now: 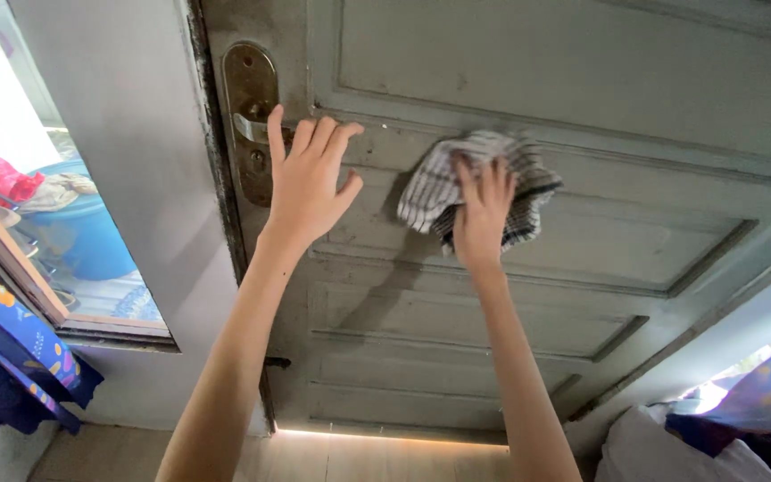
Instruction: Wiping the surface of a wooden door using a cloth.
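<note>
Nearest the camera, two bare forearms rise from the bottom edge toward a grey-green painted wooden panelled door. The left hand lies flat on the door, fingers spread and holding nothing, their tips just beside the tarnished brass handle plate near the door's edge. The right hand presses a crumpled black-and-white checked cloth against the middle rail of the door, its fingers laid over the fabric and pinning it to the wood; the cloth bunches out on both sides of the hand.

As a judgement, the wiping is under way at mid-height. The paint looks dull and smudged all over, with dark grime along the edge by the handle plate, so no cleaned patch can be told from an uncleaned one. The lower panels and the upper panel appear equally marked.

Farther off, left of the door, a window shows a blue plastic barrel outside.
</note>
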